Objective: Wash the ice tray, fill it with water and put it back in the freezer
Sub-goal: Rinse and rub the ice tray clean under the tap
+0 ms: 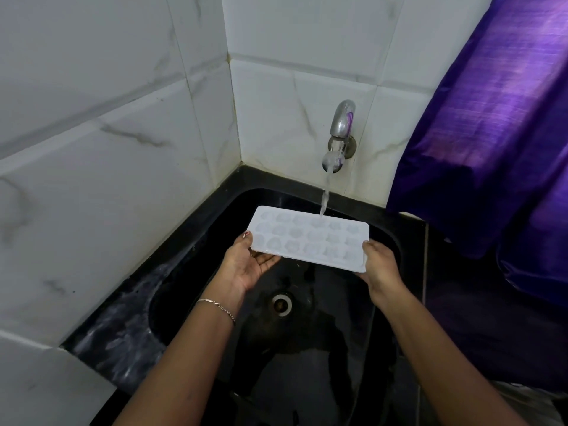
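Firmly, the left hand [246, 265] clasps the ice tray [309, 238] at its nine o'clock end, thumb on the rim and fingers beneath, while the right hand [381, 265] grips the three o'clock end. The white tray sits roughly level above the black sink [196, 272], its drain [281, 305] toward six o'clock. At twelve o'clock, the wall tap [339, 133] pours water [325, 195] onto the tray's far row. A purple curtain [491, 118] hangs toward two o'clock.

Fingers of both hands [310, 267] hidden beneath the ice tray [310, 236].
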